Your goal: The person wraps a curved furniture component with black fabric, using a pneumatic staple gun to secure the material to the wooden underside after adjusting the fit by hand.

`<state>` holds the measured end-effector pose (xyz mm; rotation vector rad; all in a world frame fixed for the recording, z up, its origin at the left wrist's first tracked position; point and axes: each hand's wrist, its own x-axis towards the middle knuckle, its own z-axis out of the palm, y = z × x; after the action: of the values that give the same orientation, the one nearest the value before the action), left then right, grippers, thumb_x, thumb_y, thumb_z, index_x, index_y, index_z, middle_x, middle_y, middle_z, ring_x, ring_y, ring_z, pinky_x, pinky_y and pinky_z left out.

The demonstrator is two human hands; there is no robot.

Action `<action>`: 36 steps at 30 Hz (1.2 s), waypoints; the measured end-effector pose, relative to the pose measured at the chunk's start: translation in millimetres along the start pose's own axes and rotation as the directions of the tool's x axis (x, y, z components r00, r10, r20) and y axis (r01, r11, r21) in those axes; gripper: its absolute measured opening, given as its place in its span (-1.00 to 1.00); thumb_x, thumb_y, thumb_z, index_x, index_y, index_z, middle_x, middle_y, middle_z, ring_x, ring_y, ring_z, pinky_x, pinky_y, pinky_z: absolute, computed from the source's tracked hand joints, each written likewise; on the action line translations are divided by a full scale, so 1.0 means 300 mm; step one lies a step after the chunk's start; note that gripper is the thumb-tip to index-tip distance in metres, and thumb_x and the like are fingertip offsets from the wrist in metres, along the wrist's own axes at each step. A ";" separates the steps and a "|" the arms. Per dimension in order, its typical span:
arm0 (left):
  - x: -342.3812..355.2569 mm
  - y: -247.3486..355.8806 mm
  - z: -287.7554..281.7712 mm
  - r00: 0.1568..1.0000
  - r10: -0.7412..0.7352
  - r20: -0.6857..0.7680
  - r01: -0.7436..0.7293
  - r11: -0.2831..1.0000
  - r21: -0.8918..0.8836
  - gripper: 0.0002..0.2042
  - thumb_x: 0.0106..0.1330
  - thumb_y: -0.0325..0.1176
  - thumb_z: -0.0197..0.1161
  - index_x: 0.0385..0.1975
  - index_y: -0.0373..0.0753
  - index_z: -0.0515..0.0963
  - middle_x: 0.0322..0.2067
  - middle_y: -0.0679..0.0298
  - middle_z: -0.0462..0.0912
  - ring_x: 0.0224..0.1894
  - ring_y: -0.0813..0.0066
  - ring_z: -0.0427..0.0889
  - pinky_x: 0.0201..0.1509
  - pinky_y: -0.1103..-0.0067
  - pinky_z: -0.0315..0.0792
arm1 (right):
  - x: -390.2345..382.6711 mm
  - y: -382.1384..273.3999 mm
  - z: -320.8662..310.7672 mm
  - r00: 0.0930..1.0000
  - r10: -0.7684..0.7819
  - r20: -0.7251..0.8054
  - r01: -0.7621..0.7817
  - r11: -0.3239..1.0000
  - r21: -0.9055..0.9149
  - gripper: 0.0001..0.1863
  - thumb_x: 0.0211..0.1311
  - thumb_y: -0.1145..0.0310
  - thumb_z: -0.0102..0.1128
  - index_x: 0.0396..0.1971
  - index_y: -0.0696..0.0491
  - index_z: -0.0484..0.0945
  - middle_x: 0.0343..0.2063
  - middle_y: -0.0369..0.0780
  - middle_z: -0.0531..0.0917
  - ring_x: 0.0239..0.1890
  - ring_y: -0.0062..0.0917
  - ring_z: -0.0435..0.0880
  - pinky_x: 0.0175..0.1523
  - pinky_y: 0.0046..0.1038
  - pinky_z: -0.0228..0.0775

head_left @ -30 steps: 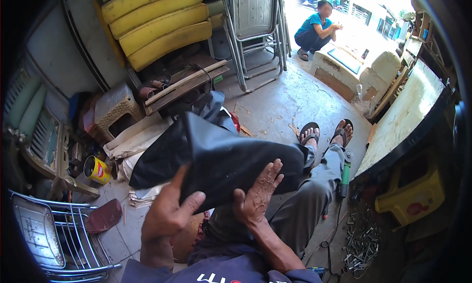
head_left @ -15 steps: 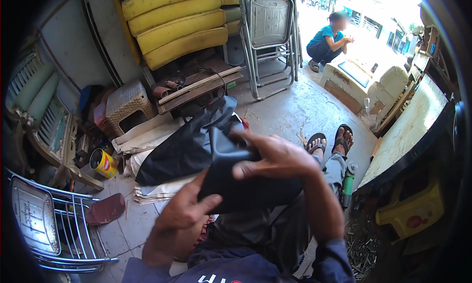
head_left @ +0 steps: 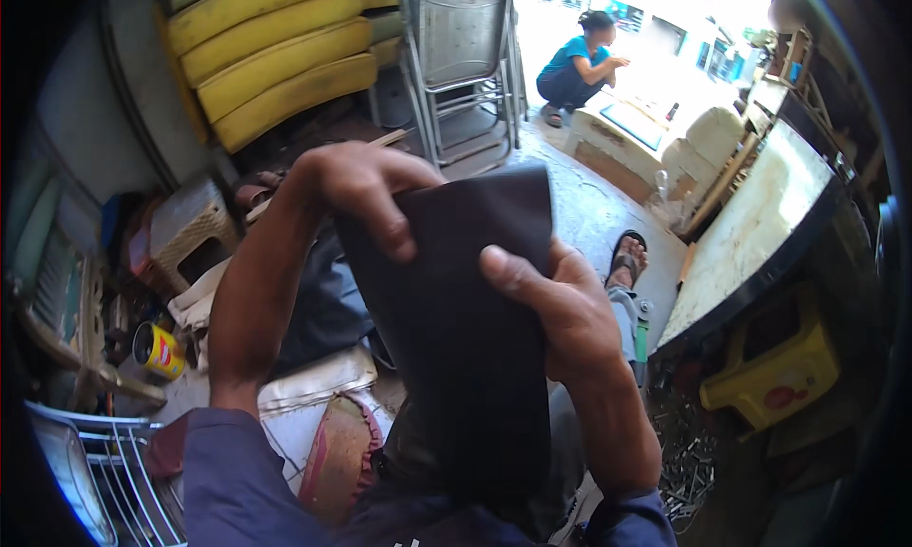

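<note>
A black leatherette piece [head_left: 451, 281] hangs lengthwise in front of me, its lower end over my lap. My left hand [head_left: 370, 191] grips its top left corner, with the thumb on the near face and the fingers behind. My right hand [head_left: 565, 310] pinches the right edge a little lower, thumb on the near face. Most of its fingers are hidden behind the sheet. Beyond my left forearm, more black material [head_left: 328, 305] lies crumpled on a pile of pale folded cloth [head_left: 318, 381]. Beside my lap is a brown pad with a ruffled red edge [head_left: 337, 452].
Yellow cushions [head_left: 280, 48] are stacked at the back left, near folded metal chairs [head_left: 463, 63]. A person in a teal shirt [head_left: 575, 67] squats by the doorway. A yellow tin [head_left: 160, 349], a green-bodied power tool [head_left: 642, 333] and a yellow plastic stool [head_left: 774, 367] stand around me.
The black piece has been raised and opened out from a folded bundle. My left hand has moved up to its top edge, and my right hand down to its side. The view has shifted right.
</note>
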<state>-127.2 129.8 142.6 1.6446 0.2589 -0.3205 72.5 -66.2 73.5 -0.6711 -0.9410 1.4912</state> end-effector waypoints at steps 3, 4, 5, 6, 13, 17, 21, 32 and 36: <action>0.265 0.030 0.000 0.957 -0.211 0.198 0.151 0.948 0.280 -0.46 0.24 -0.46 0.42 0.21 -0.46 0.42 0.00 0.06 0.70 0.03 0.37 0.69 0.11 0.45 0.62 | -0.072 0.062 -0.098 0.970 -0.079 -0.231 0.064 0.995 -0.070 -0.54 0.34 0.29 0.39 0.09 0.26 0.52 -0.11 -0.18 0.69 -0.14 -0.56 0.71 0.02 -0.51 0.57; 0.356 0.004 0.038 0.952 -0.157 0.264 0.038 0.914 0.405 -0.45 0.27 -0.38 0.41 0.22 -0.44 0.41 0.02 0.07 0.70 0.03 0.40 0.68 0.13 0.45 0.59 | -0.111 0.105 -0.130 0.918 -0.149 -0.367 0.079 0.977 -0.199 -0.57 0.34 0.31 0.39 0.08 0.24 0.53 -0.11 -0.18 0.69 -0.15 -0.57 0.70 0.01 -0.52 0.56; 0.431 -0.029 0.079 0.968 -0.111 0.223 -0.047 0.798 0.601 -0.45 0.29 -0.34 0.40 0.24 -0.40 0.40 0.00 0.04 0.70 0.04 0.36 0.67 0.15 0.42 0.55 | -0.149 0.138 -0.175 0.838 -0.184 -0.514 0.017 0.950 -0.311 -0.61 0.35 0.34 0.38 0.06 0.22 0.55 -0.10 -0.19 0.69 -0.17 -0.57 0.70 0.00 -0.53 0.55; 0.493 -0.064 0.117 0.980 0.016 0.200 -0.150 0.719 0.679 -0.43 0.27 -0.35 0.38 0.25 -0.38 0.37 -0.01 -0.07 0.68 0.08 0.16 0.66 0.19 0.33 0.49 | -0.177 0.162 -0.233 0.811 -0.329 -0.484 0.137 0.911 -0.389 -0.64 0.34 0.36 0.40 0.04 0.20 0.58 -0.12 -0.21 0.70 -0.18 -0.58 0.69 -0.02 -0.52 0.54; 0.708 -0.153 0.211 0.935 0.267 0.232 -0.353 0.693 0.629 -0.54 0.09 -0.43 0.41 0.00 -0.30 0.42 -0.18 -0.08 0.57 -0.03 -0.12 0.59 0.03 0.21 0.44 | -0.333 0.220 -0.423 0.554 -0.778 -0.295 0.131 0.431 -0.893 -0.81 0.11 0.56 0.50 -0.26 0.15 0.72 -0.37 -0.22 0.68 -0.34 -0.47 0.67 -0.20 -0.44 0.48; 0.753 -0.122 0.199 0.937 0.284 0.201 -0.348 0.734 0.583 -0.53 0.04 -0.45 0.46 -0.04 -0.29 0.42 -0.24 0.02 0.55 -0.14 0.00 0.59 -0.05 0.26 0.43 | -0.323 0.164 -0.459 0.527 -0.849 -0.039 0.101 0.108 -0.989 -0.80 0.02 0.62 0.50 -0.31 0.15 0.73 -0.49 -0.16 0.67 -0.50 -0.37 0.65 -0.41 -0.39 0.42; 0.761 -0.102 0.214 0.947 0.294 0.128 -0.316 0.785 0.533 -0.57 0.15 -0.33 0.47 -0.06 -0.30 0.42 -0.32 0.07 0.53 -0.22 0.09 0.57 -0.12 0.30 0.41 | -0.315 0.138 -0.483 0.496 -0.868 -0.031 0.107 0.096 -0.990 -0.81 0.04 0.63 0.48 -0.30 0.15 0.73 -0.51 -0.15 0.70 -0.58 -0.38 0.65 -0.47 -0.40 0.40; 0.789 -0.078 0.230 0.978 0.197 0.070 -0.208 0.890 0.405 -0.55 0.45 0.01 0.25 -0.16 -0.36 0.44 -0.43 0.05 0.50 -0.33 0.21 0.53 -0.21 0.29 0.39 | -0.318 0.170 -0.534 0.506 -0.658 -0.558 0.214 0.722 -0.658 -0.81 0.34 0.39 0.41 -0.18 0.19 0.73 -0.48 -0.41 0.69 -0.43 -0.81 0.52 -0.34 -0.67 0.37; 0.771 -0.090 0.227 0.976 0.207 0.069 -0.218 0.904 0.368 -0.51 0.48 0.07 0.19 -0.15 -0.36 0.45 -0.43 0.11 0.51 -0.34 0.32 0.51 -0.22 0.34 0.40 | -0.312 0.128 -0.542 0.611 -0.494 -0.618 0.197 0.852 -0.486 -0.74 0.37 0.29 0.39 -0.16 0.20 0.73 -0.44 -0.43 0.69 -0.40 -0.81 0.54 -0.33 -0.69 0.39</action>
<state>75.4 59.8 29.0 2.0240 -0.0091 -0.2349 203.0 -128.6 -51.9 -1.1730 -0.6566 0.5610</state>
